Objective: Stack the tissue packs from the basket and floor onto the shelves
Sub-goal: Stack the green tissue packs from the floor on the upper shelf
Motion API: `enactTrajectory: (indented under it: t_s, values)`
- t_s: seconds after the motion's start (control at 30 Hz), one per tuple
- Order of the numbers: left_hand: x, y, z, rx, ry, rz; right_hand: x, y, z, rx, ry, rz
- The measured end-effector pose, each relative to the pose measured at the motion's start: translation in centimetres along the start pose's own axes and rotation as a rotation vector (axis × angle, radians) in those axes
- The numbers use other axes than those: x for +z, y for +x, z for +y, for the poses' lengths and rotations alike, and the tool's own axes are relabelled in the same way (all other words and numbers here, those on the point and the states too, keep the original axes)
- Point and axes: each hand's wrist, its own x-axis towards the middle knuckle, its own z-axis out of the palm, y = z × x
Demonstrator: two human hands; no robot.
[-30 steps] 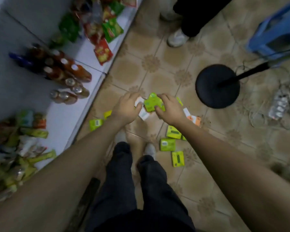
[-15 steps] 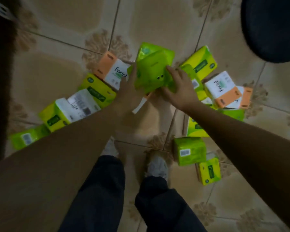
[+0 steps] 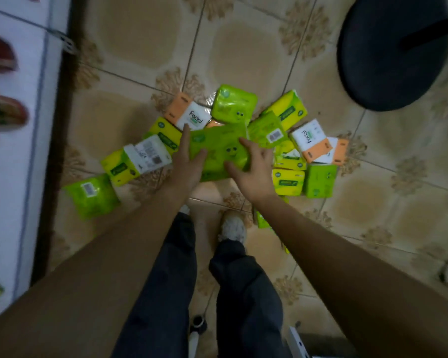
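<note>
A person bends over a tiled floor (image 3: 243, 47), both hands on a green tissue pack (image 3: 220, 153) printed with a smiling face. The left hand (image 3: 186, 164) has its grip clamped on that pack's left edge, thumb laid across the printed face and index finger straight along the side; its other fingers are hidden. The right hand (image 3: 254, 174) has its grip apart, the fingers spread and lying on the pack's right half. The green tissue pack overlaps the packs around it, and whether it is lifted clear of them cannot be told. Just beyond it lies a second green pack (image 3: 234, 104) with the same face, and beyond it to the left an orange-and-white pack (image 3: 189, 112) marked "Facial". Left of it a labelled yellow pack (image 3: 137, 160) shows a white barcode panel, and further left, nearer the person, a pale green pack (image 3: 91, 196) lies beside the dark foot of the white shelf (image 3: 13, 177). Right of it sit a barcoded green pack (image 3: 268, 131), a slanted yellow pack (image 3: 289, 112) beyond that, and another Facial pack (image 3: 312, 140); nearer the person on that side a low yellow pack (image 3: 287, 182) touches a square green pack (image 3: 320, 180). Well beyond it to the right stands a black round base (image 3: 388, 55). Directly nearer than it are a light shoe (image 3: 233, 227) and dark trousers (image 3: 243, 293).
</note>
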Motion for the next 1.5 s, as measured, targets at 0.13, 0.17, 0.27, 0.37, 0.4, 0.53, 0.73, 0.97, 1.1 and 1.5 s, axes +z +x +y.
enactTrajectory:
  t_s: [0.13,0.17,0.27,0.37,0.4,0.53,0.73,0.97,1.1,1.5]
  values:
    - [-2.8,-11.6,4.5,0.012,0.045,0.085,-3.9,-8.8,-6.4,-0.029,-0.020,-0.089]
    - [-3.6,-14.5,5.7,0.019,0.048,0.096,-5.0,-10.9,-8.1,-0.041,-0.036,-0.119]
    - [-5.7,-22.8,9.4,0.026,0.031,0.140,-8.5,-17.2,-12.4,-0.134,-0.069,-0.181]
    - [-7.5,-30.5,12.6,0.136,0.035,0.204,-11.7,-22.9,-16.2,-0.278,-0.098,-0.225]
    - [-8.0,-32.7,13.5,0.174,0.019,0.224,-12.7,-24.6,-17.4,-0.325,-0.110,-0.227]
    - [-10.9,-39.1,16.4,0.279,0.002,0.296,-14.8,-29.7,-21.9,-0.474,-0.165,-0.213]
    - [-20.1,-49.2,20.3,0.492,0.001,0.601,-12.8,-37.3,-32.8,-0.855,-0.203,-0.278]
    - [-35.6,-64.3,24.2,0.775,0.062,1.028,-7.3,-50.1,-49.3,-1.408,-0.064,-0.205]
    - [-44.2,-74.3,24.7,0.886,0.138,1.229,-3.0,-59.3,-57.3,-1.635,0.081,-0.171]
    - [-62.3,-90.1,9.3,0.654,-0.145,1.395,18.3,-80.3,-65.4,-1.709,0.019,-0.577]
